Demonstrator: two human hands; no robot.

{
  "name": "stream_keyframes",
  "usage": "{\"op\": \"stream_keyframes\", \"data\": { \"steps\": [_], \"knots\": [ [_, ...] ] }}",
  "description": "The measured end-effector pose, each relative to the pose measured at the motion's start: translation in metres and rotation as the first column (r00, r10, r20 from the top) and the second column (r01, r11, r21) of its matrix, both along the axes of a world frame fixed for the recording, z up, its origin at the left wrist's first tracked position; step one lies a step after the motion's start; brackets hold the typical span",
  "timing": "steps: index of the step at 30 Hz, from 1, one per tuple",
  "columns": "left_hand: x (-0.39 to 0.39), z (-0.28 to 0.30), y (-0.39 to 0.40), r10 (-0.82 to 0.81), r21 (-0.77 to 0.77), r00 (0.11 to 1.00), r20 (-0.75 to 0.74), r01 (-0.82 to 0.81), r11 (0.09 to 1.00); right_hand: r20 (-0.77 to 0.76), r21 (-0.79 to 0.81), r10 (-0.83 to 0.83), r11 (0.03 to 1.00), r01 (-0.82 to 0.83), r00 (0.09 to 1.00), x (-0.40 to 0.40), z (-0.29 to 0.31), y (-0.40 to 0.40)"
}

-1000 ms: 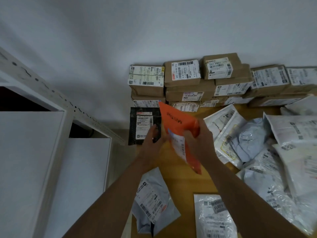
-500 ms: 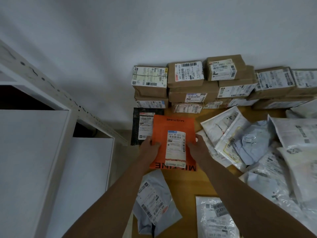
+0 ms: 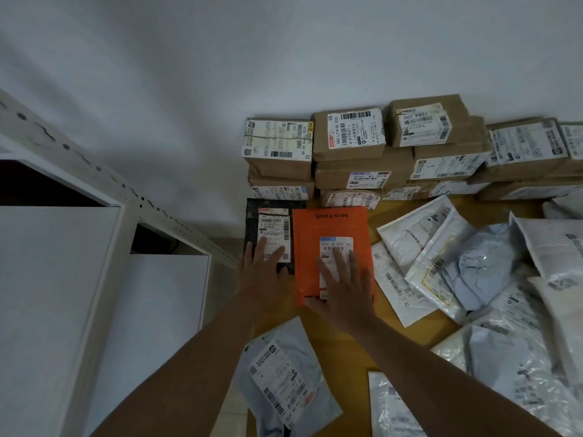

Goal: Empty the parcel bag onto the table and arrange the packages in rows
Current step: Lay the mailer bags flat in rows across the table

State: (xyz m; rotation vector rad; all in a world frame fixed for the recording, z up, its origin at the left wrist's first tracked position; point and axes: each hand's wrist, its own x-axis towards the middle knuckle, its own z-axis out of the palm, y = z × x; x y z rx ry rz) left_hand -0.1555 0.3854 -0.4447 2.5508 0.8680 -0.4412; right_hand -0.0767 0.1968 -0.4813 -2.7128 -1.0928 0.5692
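One head-worn wide-angle view looks steeply down and forward, close over the table (image 3: 340,342), toward the wall (image 3: 284,58); a shelf (image 3: 94,247) fills the left.

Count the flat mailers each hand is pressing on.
2: a black plastic mailer under the left hand at the table's left edge, and an orange MISTINE mailer under the right hand, touching beside it.

You're in a parcel sorting room: labelled cardboard boxes (image 3: 348,134) stack against the far wall, mailer bags (image 3: 492,279) crowd the wooden table (image 3: 337,345), and white metal shelving (image 3: 94,197) stands left.
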Motion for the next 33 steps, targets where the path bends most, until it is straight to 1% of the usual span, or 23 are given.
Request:
{"op": "stream_keyframes", "data": {
  "steps": [2,4,6,9,13,15,18,22,24,27,30,33],
  "knots": [
    [0.001,-0.005,0.0,0.008,-0.022,1.0,-0.005,-0.008,1.0,-0.009,-0.04,0.005,0.999,-0.005,1.0,-0.001,-0.007,0.002],
    [0.001,-0.008,-0.001,0.033,-0.048,0.999,0.012,-0.033,0.998,-0.008,-0.042,-0.011,0.999,0.011,1.0,-0.001,-0.006,0.007],
    [0.002,-0.009,-0.002,0.039,-0.054,0.999,0.024,-0.038,0.998,-0.047,-0.066,-0.025,0.998,0.022,0.999,-0.002,-0.005,0.013],
    [0.002,-0.01,0.0,0.046,-0.065,0.999,0.014,-0.045,0.997,-0.058,-0.072,-0.04,0.997,0.035,0.998,-0.003,-0.003,0.017],
    [0.006,-0.012,0.003,0.046,-0.089,0.998,-0.042,-0.049,0.995,-0.08,-0.147,0.021,0.989,-0.033,0.997,0.0,0.001,0.011],
    [0.008,-0.017,0.005,0.073,-0.07,0.997,-0.009,-0.073,0.995,-0.039,-0.151,0.027,0.988,-0.032,0.999,-0.002,0.0,0.004],
    [0.007,-0.024,0.007,0.097,-0.035,0.994,0.054,-0.095,0.995,0.025,-0.113,-0.012,0.993,0.015,1.0,-0.01,-0.003,-0.014],
    [-0.006,-0.031,0.008,0.111,-0.089,0.985,0.131,-0.1,0.991,0.061,-0.119,-0.031,0.992,0.038,0.998,-0.018,-0.005,-0.027],
    [-0.012,-0.034,0.011,0.076,-0.091,0.985,0.155,-0.063,0.994,0.055,-0.105,-0.017,0.994,0.022,0.998,-0.018,-0.006,-0.024],
    [-0.017,-0.04,0.01,0.035,-0.092,0.989,0.146,-0.021,0.996,0.014,-0.097,0.01,0.995,-0.008,1.0,-0.018,-0.006,-0.01],
    [-0.017,-0.041,0.005,0.015,-0.069,0.984,0.177,-0.003,0.998,0.0,-0.104,-0.001,0.995,0.001,1.0,-0.016,-0.001,0.007],
    [-0.015,-0.039,0.002,0.015,-0.059,0.987,0.162,-0.005,0.998,-0.017,-0.127,0.021,0.992,-0.023,1.0,-0.013,-0.002,0.017]
  ]
}}
